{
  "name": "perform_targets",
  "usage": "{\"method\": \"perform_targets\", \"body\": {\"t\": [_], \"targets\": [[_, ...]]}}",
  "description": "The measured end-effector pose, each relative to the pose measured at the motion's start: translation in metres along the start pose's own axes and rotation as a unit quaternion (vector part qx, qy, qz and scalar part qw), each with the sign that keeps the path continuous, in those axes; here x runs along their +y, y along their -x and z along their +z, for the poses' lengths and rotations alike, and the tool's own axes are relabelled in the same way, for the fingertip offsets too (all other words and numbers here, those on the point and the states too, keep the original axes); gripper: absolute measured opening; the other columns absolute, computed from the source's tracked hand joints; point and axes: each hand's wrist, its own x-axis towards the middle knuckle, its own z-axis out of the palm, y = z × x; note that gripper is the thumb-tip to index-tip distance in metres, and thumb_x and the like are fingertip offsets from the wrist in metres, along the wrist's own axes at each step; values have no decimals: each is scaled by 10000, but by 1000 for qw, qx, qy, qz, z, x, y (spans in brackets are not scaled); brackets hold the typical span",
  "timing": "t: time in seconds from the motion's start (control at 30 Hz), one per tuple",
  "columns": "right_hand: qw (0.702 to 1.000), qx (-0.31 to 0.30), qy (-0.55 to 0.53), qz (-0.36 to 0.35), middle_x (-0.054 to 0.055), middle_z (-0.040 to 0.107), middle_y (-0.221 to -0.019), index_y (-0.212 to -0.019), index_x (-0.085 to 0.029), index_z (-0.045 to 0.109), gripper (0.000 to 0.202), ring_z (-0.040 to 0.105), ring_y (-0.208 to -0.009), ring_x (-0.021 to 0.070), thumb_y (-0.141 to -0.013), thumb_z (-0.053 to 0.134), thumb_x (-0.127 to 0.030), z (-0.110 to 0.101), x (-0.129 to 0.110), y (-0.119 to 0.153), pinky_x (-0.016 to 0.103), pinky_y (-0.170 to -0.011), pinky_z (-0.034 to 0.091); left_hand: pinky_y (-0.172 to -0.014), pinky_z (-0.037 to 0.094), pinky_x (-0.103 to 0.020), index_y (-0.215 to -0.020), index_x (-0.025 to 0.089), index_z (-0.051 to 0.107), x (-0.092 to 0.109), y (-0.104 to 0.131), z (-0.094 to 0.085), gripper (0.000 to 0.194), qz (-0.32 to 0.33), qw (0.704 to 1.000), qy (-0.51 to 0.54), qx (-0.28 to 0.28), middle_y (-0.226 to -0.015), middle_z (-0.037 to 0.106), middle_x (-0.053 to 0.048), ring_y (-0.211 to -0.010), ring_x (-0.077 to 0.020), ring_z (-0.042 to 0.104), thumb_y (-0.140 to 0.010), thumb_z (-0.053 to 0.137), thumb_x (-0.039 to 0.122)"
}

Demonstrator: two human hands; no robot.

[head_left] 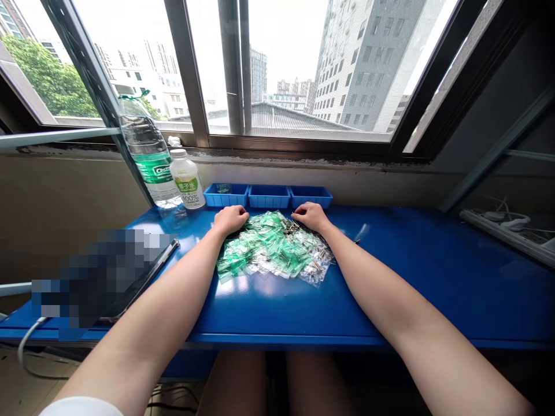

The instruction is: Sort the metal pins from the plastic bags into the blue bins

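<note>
A heap of small clear and green plastic bags lies on the blue table, with small metal pieces on its upper right part. At the heap's upper left edge rests my left hand, its fingers curled together; whatever they may hold is hidden. My right hand is at the upper right edge beside the metal pieces, thumb and fingers pinched together. What is between those fingertips is too small to make out.
Three blue bins line the back edge; the left one holds a small green packet. A large water bottle and a white bottle stand at back left. A pixelated dark device lies left, a power strip far right.
</note>
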Motion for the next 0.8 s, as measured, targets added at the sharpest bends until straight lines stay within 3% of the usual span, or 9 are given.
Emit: {"method": "perform_targets", "body": {"t": [0.53, 0.8], "targets": [[998, -66, -12, 20, 56, 741, -900, -762, -200, 780, 139, 668, -821, 206, -746, 643, -183, -8, 6, -4, 281, -774, 499, -709, 475, -319, -910, 276, 681, 0, 0, 0, 311, 4, 1000, 3, 5, -999, 720, -21, -929, -256, 638, -775, 449, 432], [998, -55, 13, 38, 66, 745, -773, -670, -191, 770, 112, 669, -761, 219, -724, 673, -207, -3, -4, -7, 273, -718, 489, -705, 468, -313, -906, 279, 679, -1, -1, 1, 306, 4, 1000, 0, 5, -999, 721, -18, -931, -256, 638, -774, 450, 435]]}}
